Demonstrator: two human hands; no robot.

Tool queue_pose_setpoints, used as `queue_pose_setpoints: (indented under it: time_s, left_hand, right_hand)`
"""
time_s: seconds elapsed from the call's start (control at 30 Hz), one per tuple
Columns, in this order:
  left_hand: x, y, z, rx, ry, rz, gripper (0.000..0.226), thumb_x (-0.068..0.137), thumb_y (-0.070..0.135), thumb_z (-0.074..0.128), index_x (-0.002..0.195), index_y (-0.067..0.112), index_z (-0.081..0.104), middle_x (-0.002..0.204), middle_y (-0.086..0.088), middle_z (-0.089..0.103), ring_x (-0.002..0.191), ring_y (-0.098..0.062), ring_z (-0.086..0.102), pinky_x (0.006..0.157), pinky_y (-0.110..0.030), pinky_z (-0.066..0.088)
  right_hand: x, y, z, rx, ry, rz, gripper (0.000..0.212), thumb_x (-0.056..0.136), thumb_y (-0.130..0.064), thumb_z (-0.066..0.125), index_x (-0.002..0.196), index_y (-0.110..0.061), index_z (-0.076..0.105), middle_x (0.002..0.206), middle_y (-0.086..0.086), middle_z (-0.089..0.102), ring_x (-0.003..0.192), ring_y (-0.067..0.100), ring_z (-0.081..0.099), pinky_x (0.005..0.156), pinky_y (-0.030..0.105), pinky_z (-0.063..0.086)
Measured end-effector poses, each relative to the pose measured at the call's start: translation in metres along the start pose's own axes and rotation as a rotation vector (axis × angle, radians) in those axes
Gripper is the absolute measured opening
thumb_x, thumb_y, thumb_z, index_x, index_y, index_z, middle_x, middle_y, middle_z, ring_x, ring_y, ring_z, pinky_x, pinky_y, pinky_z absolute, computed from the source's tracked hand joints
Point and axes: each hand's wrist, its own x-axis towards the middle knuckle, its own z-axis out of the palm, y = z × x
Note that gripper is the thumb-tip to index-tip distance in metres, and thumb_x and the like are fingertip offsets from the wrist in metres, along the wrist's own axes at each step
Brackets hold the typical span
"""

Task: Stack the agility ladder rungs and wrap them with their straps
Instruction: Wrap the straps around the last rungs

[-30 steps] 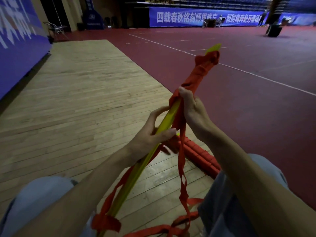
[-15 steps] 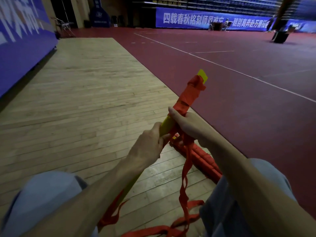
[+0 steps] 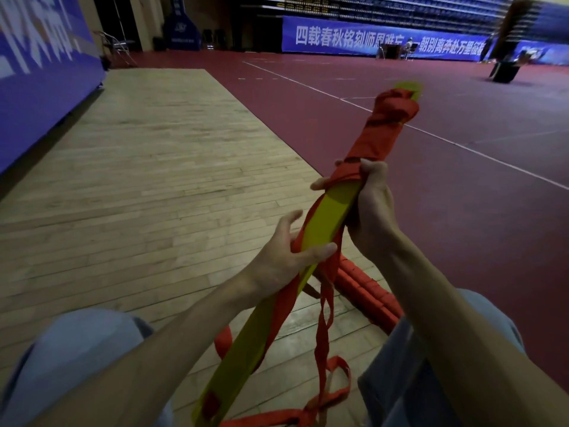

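You hold the stack of rungs (image 3: 326, 217) slanted up and away from your lap, its near end low between your knees and its far end out over the maroon court. Your right hand (image 3: 371, 208) has its fingers curled round the stack just at the lowest turn of the strap (image 3: 381, 131), pinning that turn in place. Your left hand (image 3: 280, 257) grips lower down, thumb laid flat across the yellow-green face, the other fingers reaching round behind, 1 of them lifted off. The wrap looks to cover only the far part, so most of the length is yet bare. For the next turn, pull the webbing taut before you lay it, overlap the last turn a little, and let the right thumb clamp each pass so it cannot slide on the plastic. Untwist the loose tail (image 3: 322, 322) first; it hangs kinked down to the wooden floor (image 3: 154, 180) and would bunch as it has at the far tip. The rungs are flat, stiff, smooth slats; the strap is soft woven orange-red tape, limp and prone to curl. A red bundle (image 3: 366, 291), ribbed with turns, lies on the floor just behind.
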Motion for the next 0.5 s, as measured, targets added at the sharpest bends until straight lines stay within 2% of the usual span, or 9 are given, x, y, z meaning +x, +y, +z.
queue_pose_setpoints:
  time_s: [0.03, 0.1, 0.17, 0.23, 0.3, 0.4, 0.5]
  left_hand:
    - [0.001, -0.001, 0.001, 0.023, -0.012, -0.012, 0.079, 0.074, 0.055, 0.070, 0.140, 0.023, 0.040, 0.103, 0.005, 0.071, 0.084, -0.013, 0.074, 0.065, -0.025, 0.056]
    - [0.002, -0.002, 0.002, 0.045, -0.031, -0.014, 0.048, 0.078, 0.053, 0.067, 0.115, 0.024, 0.058, 0.097, -0.002, 0.075, 0.076, -0.021, 0.075, 0.062, -0.031, 0.057]
    - [0.003, -0.003, 0.001, -0.004, 0.013, -0.032, 0.024, 0.086, 0.038, 0.068, 0.104, 0.023, 0.061, 0.089, -0.006, 0.076, 0.067, -0.028, 0.074, 0.057, -0.034, 0.059]
    - [0.006, -0.007, -0.003, 0.010, 0.113, -0.033, 0.006, 0.094, 0.019, 0.065, 0.099, 0.020, 0.062, 0.079, -0.010, 0.074, 0.058, -0.027, 0.072, 0.052, -0.036, 0.059]
    - [0.008, -0.012, -0.010, 0.264, 0.246, 0.013, 0.005, 0.097, 0.018, 0.061, 0.101, 0.018, 0.060, 0.073, -0.006, 0.069, 0.051, -0.015, 0.065, 0.051, -0.036, 0.056]
    - [0.008, -0.020, -0.017, 0.731, 0.310, 0.094, 0.022, 0.100, 0.033, 0.053, 0.117, 0.019, 0.050, 0.074, 0.006, 0.057, 0.059, -0.010, 0.058, 0.057, -0.030, 0.047]
    - [0.004, -0.018, -0.016, 0.870, 0.248, 0.153, 0.040, 0.099, 0.055, 0.034, 0.128, 0.028, 0.041, 0.089, 0.011, 0.051, 0.077, -0.010, 0.056, 0.065, -0.027, 0.043]
  right_hand:
    - [0.000, 0.001, 0.000, -0.039, 0.006, -0.029, 0.044, 0.103, -0.039, 0.021, 0.098, -0.017, 0.059, 0.079, 0.008, 0.075, 0.067, 0.019, 0.068, 0.058, 0.030, 0.054]
    - [0.001, 0.003, 0.000, -0.162, 0.039, -0.063, 0.047, 0.101, -0.042, 0.021, 0.084, -0.019, 0.058, 0.072, 0.003, 0.073, 0.065, 0.018, 0.068, 0.057, 0.031, 0.054]
    - [0.004, 0.005, -0.003, -0.362, 0.082, -0.070, 0.052, 0.104, -0.047, 0.022, 0.080, -0.017, 0.058, 0.068, 0.003, 0.070, 0.057, 0.016, 0.068, 0.051, 0.029, 0.055]
    - [0.005, 0.008, -0.005, -0.606, 0.047, -0.048, 0.062, 0.102, -0.056, 0.023, 0.085, -0.012, 0.063, 0.073, 0.010, 0.071, 0.059, 0.018, 0.070, 0.052, 0.030, 0.058]
    - [0.004, 0.013, -0.005, -0.720, -0.032, 0.028, 0.069, 0.095, -0.066, 0.026, 0.091, -0.012, 0.068, 0.072, 0.005, 0.072, 0.064, 0.015, 0.072, 0.055, 0.025, 0.058]
    - [0.000, 0.018, 0.002, -0.709, -0.108, 0.136, 0.071, 0.085, -0.074, 0.033, 0.091, -0.012, 0.068, 0.076, 0.004, 0.074, 0.070, 0.020, 0.073, 0.062, 0.026, 0.058]
    - [-0.001, 0.021, 0.007, -0.644, -0.053, 0.158, 0.060, 0.090, -0.068, 0.044, 0.078, -0.013, 0.063, 0.062, -0.003, 0.068, 0.048, 0.010, 0.062, 0.043, 0.020, 0.046]
